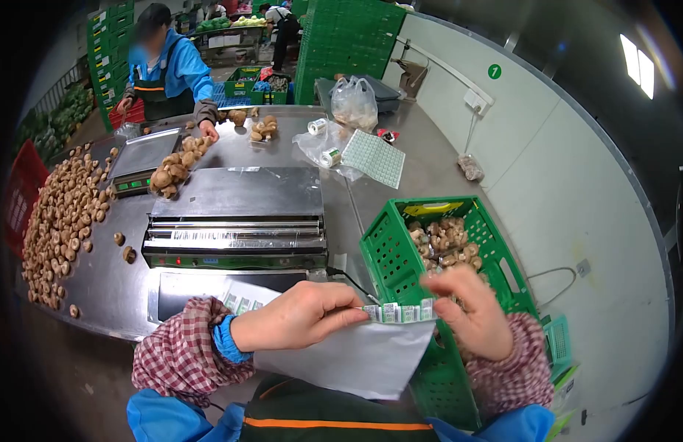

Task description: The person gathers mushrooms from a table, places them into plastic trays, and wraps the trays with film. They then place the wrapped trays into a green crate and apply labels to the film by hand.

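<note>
My left hand (301,313) is closed on a sheet of small printed labels (349,361), thumb and forefinger pinching its folded upper edge. A row of green-and-white labels (400,313) runs along that edge toward the right. My right hand (470,309) is at the right end of the row, slightly blurred. Its thumb is close to the last label, and its forefinger is held apart above it. Beneath and behind my right hand stands a green crate (389,247) with packs of mushrooms (448,239) in it.
A wrapping machine (234,243) stands ahead on the metal table. Loose mushrooms (65,221) are heaped at left, near a scale (142,158). Another person (168,74) reaches toward mushrooms across the table. A label sheet (374,158) and label rolls (330,157) lie farther back. A wall (577,191) bounds the right.
</note>
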The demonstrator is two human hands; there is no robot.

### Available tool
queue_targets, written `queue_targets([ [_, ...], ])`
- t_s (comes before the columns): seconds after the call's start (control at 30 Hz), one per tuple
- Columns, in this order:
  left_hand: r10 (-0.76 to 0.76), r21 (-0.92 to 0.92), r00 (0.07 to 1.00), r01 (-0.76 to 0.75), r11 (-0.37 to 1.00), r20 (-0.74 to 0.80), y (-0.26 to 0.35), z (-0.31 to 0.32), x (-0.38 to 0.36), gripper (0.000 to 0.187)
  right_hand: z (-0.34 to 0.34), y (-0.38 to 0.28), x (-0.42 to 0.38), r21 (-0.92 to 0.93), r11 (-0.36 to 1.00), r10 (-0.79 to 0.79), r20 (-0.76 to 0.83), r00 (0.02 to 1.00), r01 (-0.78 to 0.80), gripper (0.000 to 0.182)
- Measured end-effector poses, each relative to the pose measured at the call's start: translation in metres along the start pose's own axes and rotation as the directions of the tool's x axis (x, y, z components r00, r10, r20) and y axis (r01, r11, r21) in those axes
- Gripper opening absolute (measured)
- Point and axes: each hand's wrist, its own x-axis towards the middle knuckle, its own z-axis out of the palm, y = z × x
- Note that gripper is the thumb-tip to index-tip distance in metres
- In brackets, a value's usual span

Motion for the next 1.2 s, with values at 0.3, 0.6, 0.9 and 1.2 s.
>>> queue_targets([
  [0.3, 0.038, 0.147, 0.999, -0.033, 0.989, -0.031, 0.002, -0.003, 0.003, 0.013, 0.006, -0.017, 0.024, -0.12, 0.991, -0.003, 0.426, 0.905, 0.06, 0.015],
  [0.6, -0.142, -0.005, 0.974, 0.145, 0.989, 0.176, -0.01, -0.023, 0.006, 0.018, 0.022, -0.019, 0.027, 0.001, 0.989, 0.146, 0.247, 0.958, -0.151, 0.015],
  [0.9, -0.352, -0.04, 0.889, 0.379, 0.924, 0.292, -0.024, -0.016, 0.044, 0.018, 0.033, 0.023, -0.004, -0.406, 0.826, -0.378, 0.113, 0.919, 0.39, 0.02],
  [1.2, -0.556, 0.13, 0.704, 0.563, 0.816, 0.443, -0.019, 0.008, 0.121, 0.019, -0.031, 0.101, -0.052, 0.656, 0.659, 0.56, -0.101, 0.823, -0.367, 0.02],
])
